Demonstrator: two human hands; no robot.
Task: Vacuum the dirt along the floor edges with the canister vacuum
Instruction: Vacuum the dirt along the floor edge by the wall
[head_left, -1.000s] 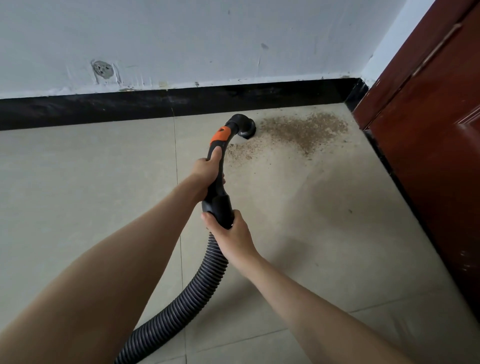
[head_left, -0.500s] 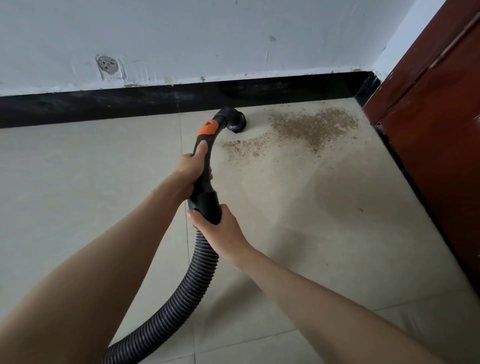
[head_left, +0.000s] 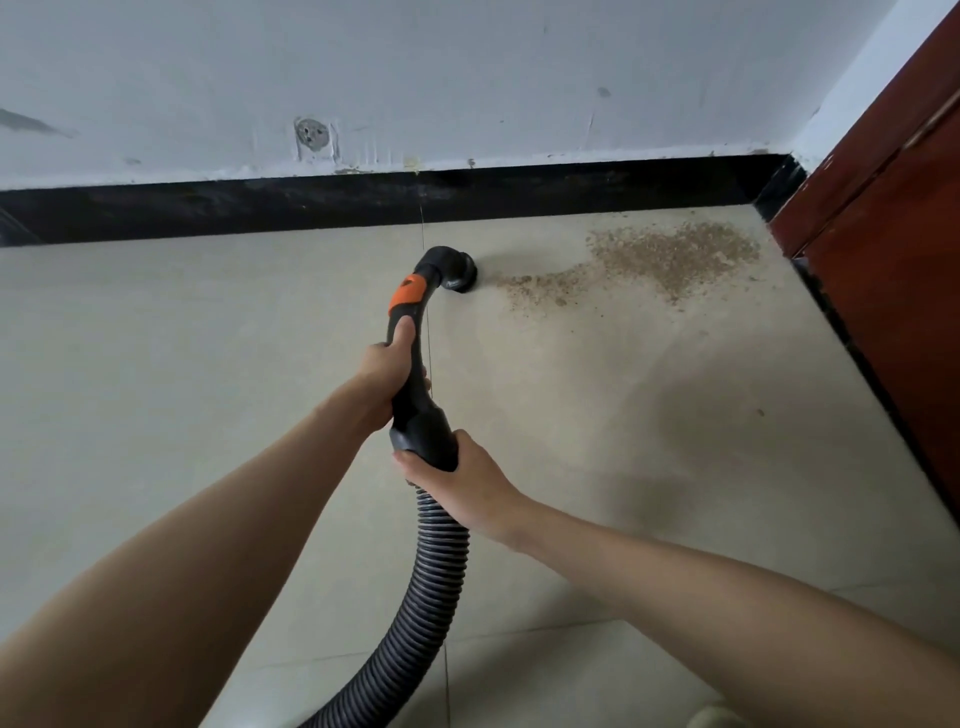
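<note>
A black vacuum handle (head_left: 415, 395) with an orange button (head_left: 407, 293) curves down to a round nozzle (head_left: 457, 273) resting on the beige tile floor. My left hand (head_left: 389, 366) grips the handle's middle, thumb lying up toward the button. My right hand (head_left: 457, 478) grips the lower cuff where the ribbed grey hose (head_left: 426, 597) joins. A patch of brown dirt (head_left: 670, 254) lies to the right of the nozzle, its thin tail reaching almost to the nozzle's mouth. The canister itself is out of view.
A black baseboard (head_left: 363, 202) runs under the white wall (head_left: 467, 78) just beyond the nozzle. A dark red wooden door (head_left: 893, 218) stands at the right, close to the dirt. A dull stain (head_left: 701, 415) marks the tiles. The hose trails off the bottom edge.
The nozzle has slid left, away from the dirt patch, which it touched a second ago. Both hands moved left with the handle and kept their grip. The view shifted a little.
</note>
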